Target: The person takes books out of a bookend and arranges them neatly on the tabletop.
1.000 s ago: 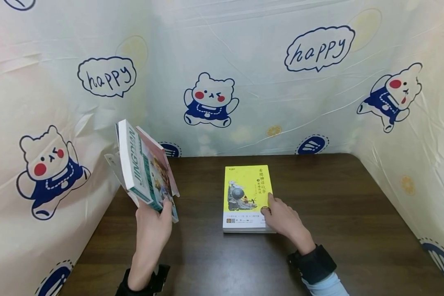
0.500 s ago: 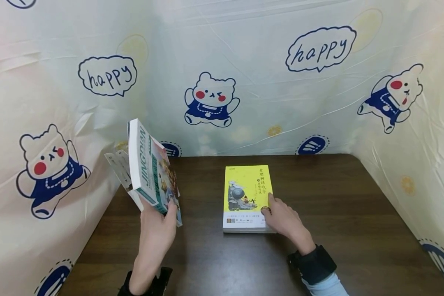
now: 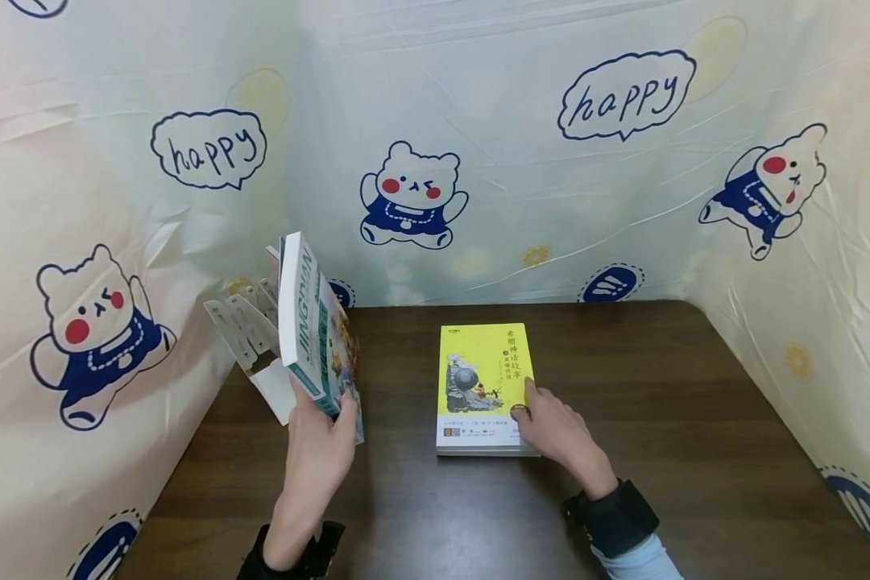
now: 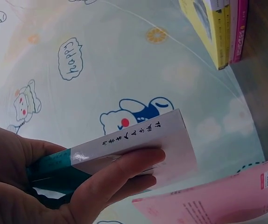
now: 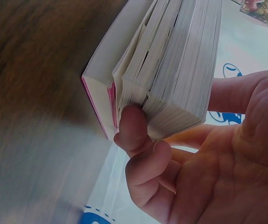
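In the head view my left hand [image 3: 319, 451] grips a thick white-and-teal book [image 3: 300, 310] by its lower end, raised and tilted at the left. The left wrist view shows its pale cover edge [image 4: 129, 133] between thumb and fingers. At the table's middle lies a yellow book [image 3: 482, 354] on top of a stack. Lower in that stack is a magenta-spined book [image 4: 239, 32]. My right hand [image 3: 561, 435] holds the stack's near right corner, fingers bent against the page edges [image 5: 185, 60].
A white slotted holder [image 3: 242, 330] stands at the table's left edge, partly hidden by the raised book. A pink book [image 4: 218, 200] is near it. Printed cloth [image 3: 507, 177] walls the dark wooden table [image 3: 442, 515] behind and on both sides.
My left hand has carried the white-and-teal book rightward, uncovering more of the slotted holder. The pink book, formerly seen to its right, is now mostly behind it. My right hand stays put.
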A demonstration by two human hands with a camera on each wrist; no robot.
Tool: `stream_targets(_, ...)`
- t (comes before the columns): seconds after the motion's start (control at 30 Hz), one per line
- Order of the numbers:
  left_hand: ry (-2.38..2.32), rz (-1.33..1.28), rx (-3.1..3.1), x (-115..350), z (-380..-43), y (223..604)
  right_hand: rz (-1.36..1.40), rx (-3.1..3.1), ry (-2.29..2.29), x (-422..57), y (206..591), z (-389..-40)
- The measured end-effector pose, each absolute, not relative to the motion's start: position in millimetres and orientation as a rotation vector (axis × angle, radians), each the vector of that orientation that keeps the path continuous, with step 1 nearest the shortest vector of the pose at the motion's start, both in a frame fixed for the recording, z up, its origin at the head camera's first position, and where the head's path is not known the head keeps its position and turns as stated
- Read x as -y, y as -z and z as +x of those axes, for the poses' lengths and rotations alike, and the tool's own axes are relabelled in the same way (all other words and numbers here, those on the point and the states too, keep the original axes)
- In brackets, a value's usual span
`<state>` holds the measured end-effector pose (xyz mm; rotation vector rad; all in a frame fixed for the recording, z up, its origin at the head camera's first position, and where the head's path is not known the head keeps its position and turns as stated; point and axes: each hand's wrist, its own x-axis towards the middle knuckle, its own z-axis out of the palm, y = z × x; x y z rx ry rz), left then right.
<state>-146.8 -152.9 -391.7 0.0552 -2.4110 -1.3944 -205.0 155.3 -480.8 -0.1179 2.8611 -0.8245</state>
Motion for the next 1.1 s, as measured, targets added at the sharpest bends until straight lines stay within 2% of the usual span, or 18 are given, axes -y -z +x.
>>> stream_targets(0.5,1.415,-0.058,2.35,148.7,-159.3,401.7,-0.124,-2.86,0.835,-154.4,480.9,-204.0)
stream_targets(1.1,1.452,-0.006,2.41,146.3,-174.0,408.8,-0.112,-2.869,0.826,-153.5,478.4,-202.5)
